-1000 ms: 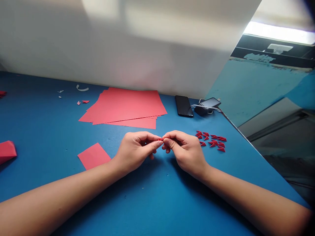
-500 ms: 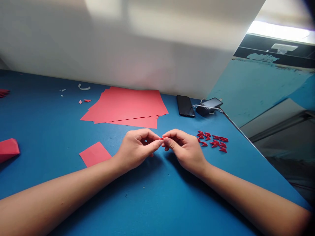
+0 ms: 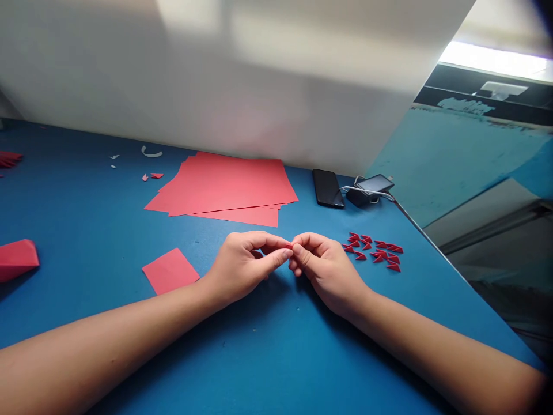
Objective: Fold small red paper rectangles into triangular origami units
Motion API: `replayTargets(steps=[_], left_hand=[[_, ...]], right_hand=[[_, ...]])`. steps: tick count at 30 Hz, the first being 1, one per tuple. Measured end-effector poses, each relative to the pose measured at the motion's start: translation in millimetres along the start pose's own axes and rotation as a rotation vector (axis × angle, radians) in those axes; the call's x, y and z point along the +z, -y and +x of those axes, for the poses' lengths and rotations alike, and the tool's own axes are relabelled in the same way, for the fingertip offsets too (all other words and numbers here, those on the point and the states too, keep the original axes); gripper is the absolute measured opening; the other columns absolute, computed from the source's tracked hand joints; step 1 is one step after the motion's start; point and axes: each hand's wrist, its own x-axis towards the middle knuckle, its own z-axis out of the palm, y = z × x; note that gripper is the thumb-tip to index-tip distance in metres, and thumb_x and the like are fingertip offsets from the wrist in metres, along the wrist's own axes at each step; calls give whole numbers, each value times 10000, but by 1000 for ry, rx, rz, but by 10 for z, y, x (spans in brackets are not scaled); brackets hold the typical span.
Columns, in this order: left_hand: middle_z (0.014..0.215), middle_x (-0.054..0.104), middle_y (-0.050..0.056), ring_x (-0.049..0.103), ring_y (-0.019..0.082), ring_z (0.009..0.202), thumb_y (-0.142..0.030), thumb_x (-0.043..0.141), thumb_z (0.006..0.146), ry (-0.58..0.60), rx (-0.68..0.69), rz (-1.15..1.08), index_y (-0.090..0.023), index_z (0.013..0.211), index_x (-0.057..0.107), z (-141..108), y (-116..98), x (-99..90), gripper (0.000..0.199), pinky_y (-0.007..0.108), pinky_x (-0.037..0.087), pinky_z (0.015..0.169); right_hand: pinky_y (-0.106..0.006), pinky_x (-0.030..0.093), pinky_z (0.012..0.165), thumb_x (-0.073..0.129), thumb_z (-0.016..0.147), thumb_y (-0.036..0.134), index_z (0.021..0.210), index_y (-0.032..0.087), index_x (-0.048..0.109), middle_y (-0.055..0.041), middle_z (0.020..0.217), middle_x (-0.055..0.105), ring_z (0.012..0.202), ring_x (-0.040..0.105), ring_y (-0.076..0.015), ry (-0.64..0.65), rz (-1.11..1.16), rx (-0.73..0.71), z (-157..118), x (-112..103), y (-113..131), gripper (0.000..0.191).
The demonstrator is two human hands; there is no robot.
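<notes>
Between the fingertips of both hands is a small folded piece of red paper [image 3: 289, 245], mostly hidden by the fingers. My left hand [image 3: 248, 262] pinches it from the left with thumb and forefinger. From the right, my right hand [image 3: 326, 265] pinches it the same way, and the fingertips meet above the blue table. Just right of my right hand lie several small folded red paper triangles [image 3: 380, 253] in loose rows. A square red paper [image 3: 170, 271] rests beyond my left forearm, which covers its near edge.
A stack of red paper sheets [image 3: 228, 184] lies by the wall. Right of it are a black phone [image 3: 328, 188] and a second device [image 3: 375, 184] with a white cable. Folded red paper [image 3: 17, 260] stands far left; white scraps [image 3: 151, 153] lie behind. The table edge [image 3: 436, 248] slopes at right.
My left thumb and fingers have stretched out further to the right and cover more of the small red piece. Both hands stay together. The whole view has shifted slightly.
</notes>
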Motion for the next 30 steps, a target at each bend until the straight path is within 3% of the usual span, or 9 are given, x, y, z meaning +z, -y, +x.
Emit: replayTargets(steps=[7,14,24,30], left_hand=[[750,730,32,604,114,534,-343,670,801,-62,45,11,-200,862,757,-11,-10,-2,178,201,451,479],[647,701,23,550,99,433,-388,708,755,-92,-95,-118,-156,790,730,-14,-42,20,235,207,451,425],[675,692,22,566,98,488,-288,678,791,-88,70,-33,-170,767,723,-36,-62,6,128,201,449,468],[664,677,31,547,106,495,-266,662,801,-55,98,-6,-163,757,714,-37,-68,-18,124,218,433,473]], right_hand=[[-252,463,584,666,819,338,782,157,619,-4,647,628,586,561,-112,-53,-108,-86,-2,36,54,191],[-257,479,607,662,828,304,794,163,619,3,655,623,616,580,-118,-91,-102,-153,-28,39,27,151],[-276,489,605,651,835,343,804,172,598,-11,679,643,617,595,-130,-35,-150,-152,-46,34,29,182],[-272,488,598,646,839,329,799,174,589,-9,670,637,606,590,-127,-39,-167,-179,-41,34,20,170]])
